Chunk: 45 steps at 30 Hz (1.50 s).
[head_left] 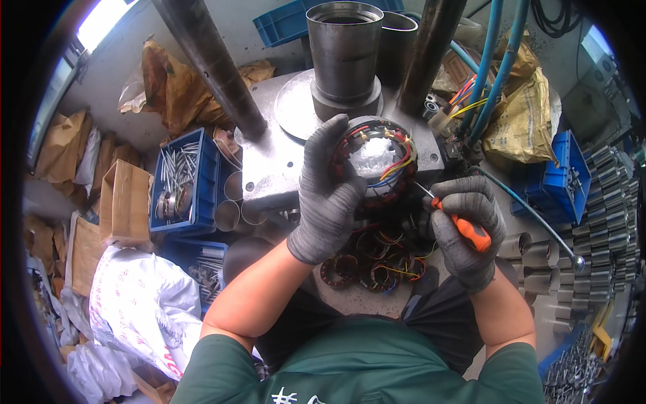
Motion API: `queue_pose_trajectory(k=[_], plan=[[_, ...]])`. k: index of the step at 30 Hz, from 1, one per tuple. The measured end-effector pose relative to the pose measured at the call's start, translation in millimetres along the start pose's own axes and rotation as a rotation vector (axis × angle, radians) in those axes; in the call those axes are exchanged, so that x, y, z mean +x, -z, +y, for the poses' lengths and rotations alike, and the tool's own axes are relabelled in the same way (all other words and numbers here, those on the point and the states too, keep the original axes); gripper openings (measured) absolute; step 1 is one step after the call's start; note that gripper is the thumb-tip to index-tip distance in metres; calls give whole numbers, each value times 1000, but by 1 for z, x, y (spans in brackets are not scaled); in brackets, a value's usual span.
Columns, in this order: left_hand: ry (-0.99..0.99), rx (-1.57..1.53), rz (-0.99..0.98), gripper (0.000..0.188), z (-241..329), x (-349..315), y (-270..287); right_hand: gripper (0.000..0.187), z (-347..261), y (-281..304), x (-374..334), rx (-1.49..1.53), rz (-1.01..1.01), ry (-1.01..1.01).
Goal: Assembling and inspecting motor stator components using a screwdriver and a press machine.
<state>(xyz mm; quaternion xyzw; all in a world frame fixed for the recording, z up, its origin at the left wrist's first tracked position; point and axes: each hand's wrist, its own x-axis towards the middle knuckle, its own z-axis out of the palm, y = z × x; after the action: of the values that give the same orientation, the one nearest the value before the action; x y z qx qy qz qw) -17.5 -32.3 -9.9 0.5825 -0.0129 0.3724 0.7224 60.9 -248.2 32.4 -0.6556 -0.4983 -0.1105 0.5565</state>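
Observation:
Both of my hands wear grey gloves. My left hand grips the left side of a ring-shaped motor stator, with the thumb on its near face and the fingers behind its rim. Red, yellow and blue lead wires loop across the stator's open middle. My right hand is closed round the orange handle of a screwdriver. Its thin metal shaft points up and left, with the tip at the stator's lower right edge. Whether the tip touches the windings is hard to tell.
A metal press table stands ahead, bearing a steel cylinder between two thick columns. More wired stators lie below my hands. Blue bins of metal parts are at left, with a white sack. Stacked metal sleeves fill the right.

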Motion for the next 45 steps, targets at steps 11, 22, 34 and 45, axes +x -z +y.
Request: queue_pose_trajectory(k=[11, 22, 34, 45], plan=[[191, -70, 18, 85, 8, 6, -2, 30, 7, -4, -11, 239, 26, -33], [205, -47, 18, 80, 1, 3, -7, 31, 1, -3, -13, 217, 5, -25], [139, -38, 3, 81, 0, 3, -4, 29, -12, -4, -2, -47, -36, 8], [341, -173, 124, 79, 17, 11, -8, 18, 10, 5, -8, 522, 73, -194]])
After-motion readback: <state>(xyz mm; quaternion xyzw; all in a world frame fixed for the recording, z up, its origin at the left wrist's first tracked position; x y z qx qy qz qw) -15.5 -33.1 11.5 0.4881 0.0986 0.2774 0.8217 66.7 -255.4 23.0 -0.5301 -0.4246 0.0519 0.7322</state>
